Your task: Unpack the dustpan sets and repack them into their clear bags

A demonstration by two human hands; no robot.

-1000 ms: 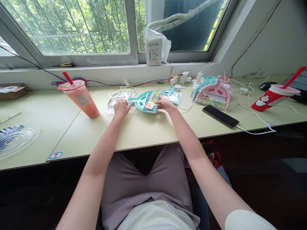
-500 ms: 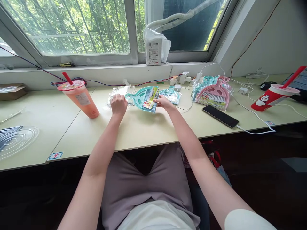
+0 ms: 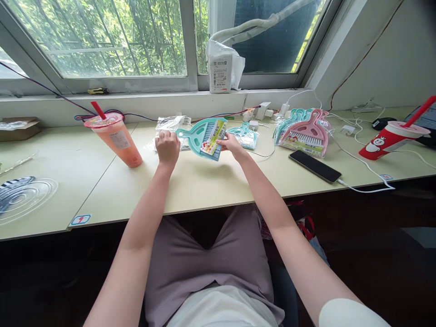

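A teal toy-sized dustpan and brush set (image 3: 200,138) with a yellow-green printed label is held above the desk, its handle pointing left. My right hand (image 3: 231,145) pinches its right end, thumb over the label. Beside the handle tip, my left hand (image 3: 167,147) has its fingers curled closed at the edge of a clear plastic bag (image 3: 175,123); the fingertips are partly hidden. Behind my right hand lie more teal wrapped sets (image 3: 243,136). Further right, a stack of teal sets stands behind a pink dustpan and brush set (image 3: 308,134).
An orange drink cup (image 3: 117,141) stands at the left. To the right are a black phone (image 3: 315,166) on a white cable and a red cup (image 3: 384,141). Chargers (image 3: 264,111) and wires line the back; a wrapped box (image 3: 220,72) sits on the sill.
The plastic bag behind my left hand has risen and changed shape. The dustpan set has shifted slightly up and left in view; both hands keep nearly the same pose.
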